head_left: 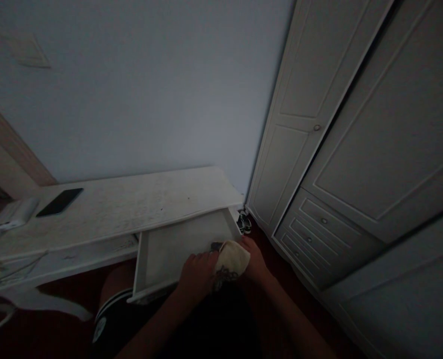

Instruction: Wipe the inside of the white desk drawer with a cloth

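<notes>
Both my hands hold a small cream cloth pouch (231,257) with a dark print, over the front right corner of an open white drawer (169,252). My left hand (199,271) grips the pouch from the left with fingers curled around it. My right hand (254,259) closes on its right side. A small dark object (216,246) shows just behind the pouch, inside the drawer. The room is dim.
The drawer belongs to a white desk (124,204) against a pale wall. A black phone (60,201) and a white box with cables (14,213) lie at the desk's left. A white wardrobe (341,149) with drawers stands to the right. Dark items (244,222) sit on the floor between.
</notes>
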Available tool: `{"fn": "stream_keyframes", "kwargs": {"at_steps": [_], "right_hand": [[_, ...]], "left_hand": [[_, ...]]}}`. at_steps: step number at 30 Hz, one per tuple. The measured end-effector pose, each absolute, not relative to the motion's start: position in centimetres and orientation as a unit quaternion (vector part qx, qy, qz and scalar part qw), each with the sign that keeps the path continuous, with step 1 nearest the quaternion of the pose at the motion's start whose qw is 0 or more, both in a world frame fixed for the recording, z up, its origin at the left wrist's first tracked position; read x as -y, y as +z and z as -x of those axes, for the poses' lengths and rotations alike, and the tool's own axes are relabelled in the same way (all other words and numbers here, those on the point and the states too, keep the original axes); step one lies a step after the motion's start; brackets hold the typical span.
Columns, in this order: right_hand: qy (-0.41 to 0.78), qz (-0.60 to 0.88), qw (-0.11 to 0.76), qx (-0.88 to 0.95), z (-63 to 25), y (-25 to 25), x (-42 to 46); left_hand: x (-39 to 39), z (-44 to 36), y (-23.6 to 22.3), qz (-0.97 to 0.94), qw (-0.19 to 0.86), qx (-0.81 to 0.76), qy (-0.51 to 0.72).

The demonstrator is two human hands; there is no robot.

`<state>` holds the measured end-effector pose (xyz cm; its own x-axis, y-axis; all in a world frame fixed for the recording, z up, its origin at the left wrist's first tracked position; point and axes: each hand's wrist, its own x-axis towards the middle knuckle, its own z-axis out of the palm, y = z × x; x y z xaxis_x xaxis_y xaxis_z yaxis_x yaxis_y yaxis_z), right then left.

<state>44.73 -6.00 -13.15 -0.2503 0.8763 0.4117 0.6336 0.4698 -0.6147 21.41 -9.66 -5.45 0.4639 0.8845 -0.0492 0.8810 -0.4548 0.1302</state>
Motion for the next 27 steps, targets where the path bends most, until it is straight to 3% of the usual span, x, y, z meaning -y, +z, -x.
{"fn": "stream_keyframes", "kwargs": {"at_steps": [8,13,20,24,27], "right_hand": [[-0.051,0.48,0.225,0.847,-44.6,-12.2,6.4],[-0.061,0.477,0.226,0.847,-44.5,-11.9,6.5],[-0.058,0.475,0.226,0.849,-44.6,-11.8,6.5],[-0.063,0.481,0.22,0.846,-44.6,-11.8,6.5],[-0.064,0.487,0.217,0.844,-44.5,-11.7,6.6]], "left_hand": [[11.8,-12.1,-5.3,-0.817,0.095,-0.567,-0.042],[13.2,-5.7,-7.3,-0.803,0.1,-0.588,0.008],[14.1,-1.4,-9.1,-0.851,-0.004,-0.52,0.071],[15.8,0.9,-9.4,-0.835,0.029,-0.529,0.148],[17.4,3.9,-9.0,-0.729,0.063,-0.63,0.259]]}}
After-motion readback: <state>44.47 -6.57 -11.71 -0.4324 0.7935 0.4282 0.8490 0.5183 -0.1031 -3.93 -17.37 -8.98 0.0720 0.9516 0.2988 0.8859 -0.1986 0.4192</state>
